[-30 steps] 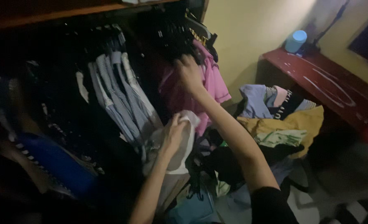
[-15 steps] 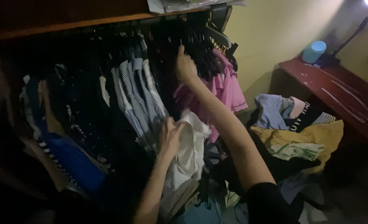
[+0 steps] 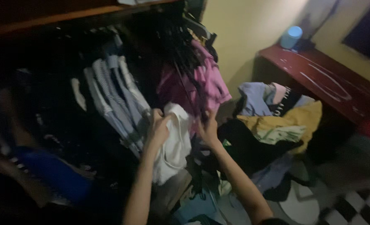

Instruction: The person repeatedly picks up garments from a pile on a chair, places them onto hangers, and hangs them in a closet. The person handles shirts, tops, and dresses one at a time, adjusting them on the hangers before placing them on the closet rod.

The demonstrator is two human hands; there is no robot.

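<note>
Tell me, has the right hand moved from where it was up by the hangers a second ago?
Yes. The right hand has dropped from the black hangers to below the pink shirt, beside the white garment.

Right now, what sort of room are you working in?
Probably a bedroom, at an open wardrobe: striped shirts and a pink shirt hang from a rail, a heap of loose clothes lies beside it, and a red desk stands against the yellow wall.

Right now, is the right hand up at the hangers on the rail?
No, the right hand is low, beside the white cloth that the left hand grips, below the pink shirt.
</note>
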